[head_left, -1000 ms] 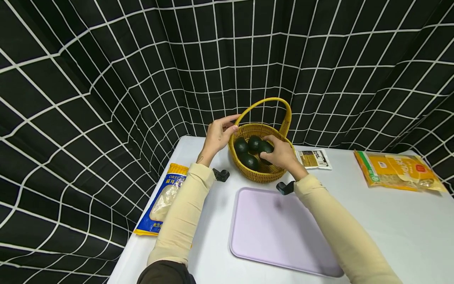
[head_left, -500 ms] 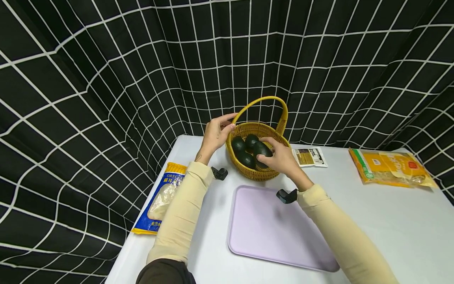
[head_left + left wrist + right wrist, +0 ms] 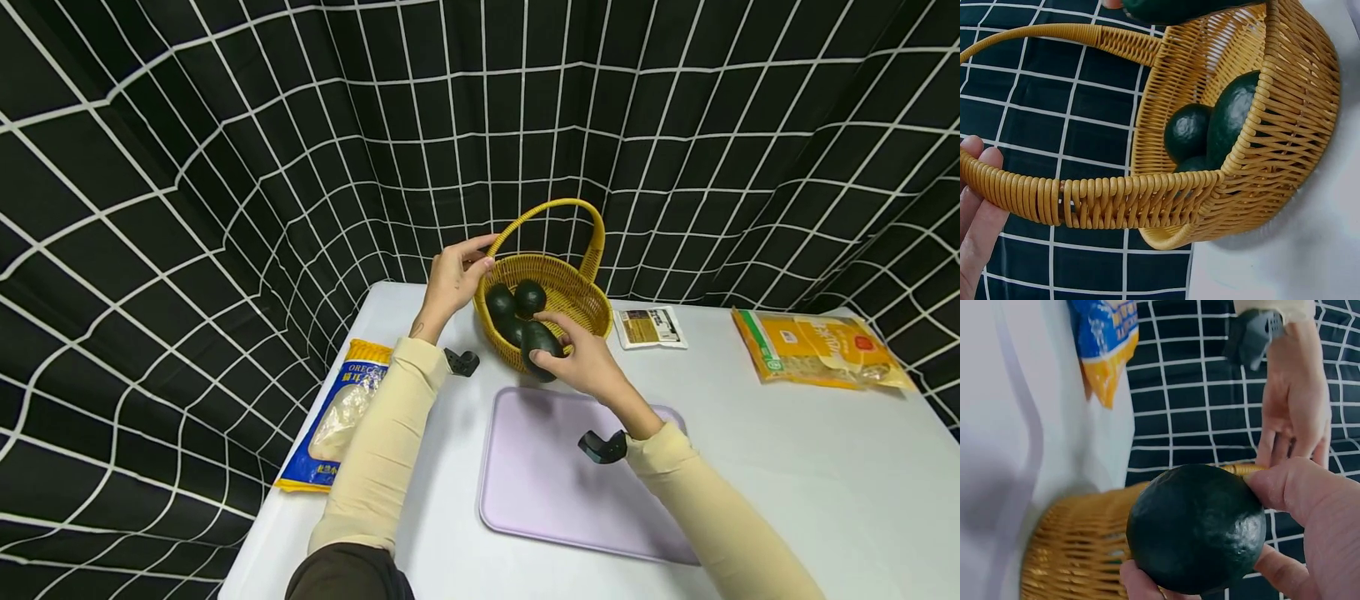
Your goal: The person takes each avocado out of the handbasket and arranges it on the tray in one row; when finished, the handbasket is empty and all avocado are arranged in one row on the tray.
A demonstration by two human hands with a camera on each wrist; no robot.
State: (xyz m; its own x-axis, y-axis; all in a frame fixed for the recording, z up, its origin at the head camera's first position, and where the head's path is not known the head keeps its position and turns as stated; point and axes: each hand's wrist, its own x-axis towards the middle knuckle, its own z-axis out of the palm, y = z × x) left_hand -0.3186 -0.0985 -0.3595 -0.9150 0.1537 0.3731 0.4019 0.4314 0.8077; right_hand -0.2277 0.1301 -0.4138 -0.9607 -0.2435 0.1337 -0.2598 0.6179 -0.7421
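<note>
My right hand [image 3: 588, 362] grips a dark green avocado [image 3: 538, 346] between thumb and fingers, raised over the front rim of a yellow wicker basket [image 3: 573, 292]. The held avocado [image 3: 1197, 528] fills the middle of the right wrist view. Inside the basket, several avocados [image 3: 529, 297] lie toward the left; the front one is partly hidden by the held one. My left hand [image 3: 452, 279] holds the basket's arched handle [image 3: 543, 210] low on its left side. In the left wrist view, fingers [image 3: 985, 231] wrap that handle, and the basket stands upright.
A lilac tray [image 3: 555, 483] lies in front of the basket. To the left is a blue and yellow food bag [image 3: 341, 417]. A small sachet [image 3: 649, 327] sits right of the basket, and an orange packet [image 3: 821, 350] farther right. A black gridded curtain [image 3: 480, 125] hangs behind.
My right hand has lifted the avocado from the basket's right side and brought it toward me, over the front rim. My left hand stays on the handle.
</note>
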